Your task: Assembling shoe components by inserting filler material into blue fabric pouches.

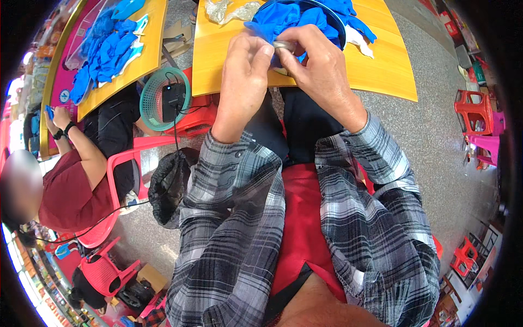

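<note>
Both my hands meet over the near edge of the yellow table. My left hand is closed, its thumb and forefinger pinching the end of a thin blue piece of material. Close against it, my right hand is closed, thumb and forefinger around a small pale greyish thing whose kind I cannot make out. Just beyond my fingers stands a round dark-blue basin, heaped with crumpled blue pieces. More blue material and a white piece lie at its right.
Crumpled clear plastic lies left of the basin on the yellow table. A green basket holding a black device stands lower left. A person in a maroon shirt works at another table with blue pieces. Red stools stand right.
</note>
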Demonstrator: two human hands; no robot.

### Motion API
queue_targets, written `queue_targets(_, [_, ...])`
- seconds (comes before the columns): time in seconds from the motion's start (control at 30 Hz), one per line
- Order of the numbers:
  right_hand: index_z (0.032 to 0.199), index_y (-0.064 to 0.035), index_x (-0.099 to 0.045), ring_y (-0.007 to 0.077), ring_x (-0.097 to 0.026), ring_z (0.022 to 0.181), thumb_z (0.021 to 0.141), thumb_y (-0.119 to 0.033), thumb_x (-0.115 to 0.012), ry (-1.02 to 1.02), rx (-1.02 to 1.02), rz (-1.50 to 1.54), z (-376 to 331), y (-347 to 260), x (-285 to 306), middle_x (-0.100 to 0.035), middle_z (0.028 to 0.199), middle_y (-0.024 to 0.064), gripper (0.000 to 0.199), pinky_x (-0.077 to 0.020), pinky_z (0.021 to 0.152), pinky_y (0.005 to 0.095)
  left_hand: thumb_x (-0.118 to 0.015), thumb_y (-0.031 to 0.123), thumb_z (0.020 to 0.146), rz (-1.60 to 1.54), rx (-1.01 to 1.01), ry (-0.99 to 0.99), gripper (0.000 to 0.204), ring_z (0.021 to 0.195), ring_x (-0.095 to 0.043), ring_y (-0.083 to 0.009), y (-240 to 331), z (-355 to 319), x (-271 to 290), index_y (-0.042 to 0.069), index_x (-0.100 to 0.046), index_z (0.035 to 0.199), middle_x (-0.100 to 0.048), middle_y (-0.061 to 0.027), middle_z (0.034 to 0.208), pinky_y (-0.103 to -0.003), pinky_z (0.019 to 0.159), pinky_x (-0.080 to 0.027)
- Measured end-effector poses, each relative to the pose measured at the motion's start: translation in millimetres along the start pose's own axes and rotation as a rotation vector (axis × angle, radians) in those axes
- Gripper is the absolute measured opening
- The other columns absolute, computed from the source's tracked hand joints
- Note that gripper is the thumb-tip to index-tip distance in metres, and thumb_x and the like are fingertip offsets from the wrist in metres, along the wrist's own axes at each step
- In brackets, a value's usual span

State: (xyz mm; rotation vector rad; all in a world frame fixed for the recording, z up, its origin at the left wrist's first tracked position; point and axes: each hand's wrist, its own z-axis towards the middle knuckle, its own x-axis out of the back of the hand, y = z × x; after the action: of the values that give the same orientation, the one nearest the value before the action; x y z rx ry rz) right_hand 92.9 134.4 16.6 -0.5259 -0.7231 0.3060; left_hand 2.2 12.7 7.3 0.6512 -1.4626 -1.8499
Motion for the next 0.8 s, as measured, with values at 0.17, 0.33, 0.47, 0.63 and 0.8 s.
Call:
queue_targets(0.17, [0.094, -0.0067, -0.066, 0.024, -0.063, 0.082, 0.08, -0.012, -0.07, 0.02, 0.055, -0.006, 0, 6, -3, -0.063, 0.09, 0.0081, 0.016, -0.0507, 0.066, 0.033, -0.054, 0.012, 0.094, -0.01, 0.034, -0.013, 0.016, 0.087, -0.058, -0.0143, -4, -1, 3, -0.002, -0.052, 0.1, -0.056, -0.0085, 0.096, -0.031, 0.078, -0.051])
queue_targets(0.33, [0.094, -0.0032, -0.066, 0.0292, -0.062, 0.084, 0.081, -0.011, -0.07, 0.017, 0.203, 0.135, -2, 8, -8, -0.062, 0.09, 0.0121, 0.015, -0.0509, 0.072, 0.0335, -0.054, 0.013, 0.096, -0.224, 0.143, 0.015, 0.016, 0.091, -0.059, -0.0128, 0, -1, 6, 0.0, -0.052, 0.104, -0.057, -0.007, 0.099, -0.033, 0.08, -0.056])
queue_targets(0.47, [0.104, -0.0006, -0.063, 0.0249, -0.065, 0.08, 0.084, -0.013, -0.069, -0.148, -0.267, 0.379, 3, -1, 0, -0.064, 0.093, 0.0131, 0.024, -0.0522, 0.071, 0.0334, -0.054, 0.014, 0.095, -0.187, 0.165, -0.037, 0.015, 0.09, -0.059, -0.0126, 1, -6, 8, 0.0, -0.052, 0.103, -0.058, -0.0068, 0.097, -0.03, 0.079, -0.053])
queue_targets(0.63, [0.102, 0.0014, -0.063, 0.0331, -0.065, 0.078, 0.088, -0.026, -0.059, -0.253, -0.096, 0.238, 3, 15, -6, -0.064, 0.088, 0.0199, 0.031, -0.051, 0.069, 0.0389, -0.053, 0.014, 0.095, -0.044, 0.084, -0.127, 0.016, 0.089, -0.058, -0.0124, -3, -6, 14, 0.0, -0.053, 0.103, -0.057, -0.0065, 0.095, -0.028, 0.078, -0.049])
queue_targets(0.8, [0.097, -0.0014, -0.064, 0.036, -0.063, 0.078, 0.085, -0.022, -0.061, -0.094, -0.056, 0.093, 1, 9, -15, -0.065, 0.088, 0.017, 0.024, -0.0503, 0.069, 0.0422, -0.052, 0.012, 0.097, -0.057, 0.13, -0.14, 0.013, 0.091, -0.058, -0.0113, -3, -7, 9, 0.0, -0.051, 0.104, -0.056, -0.0057, 0.099, -0.029, 0.081, -0.054])
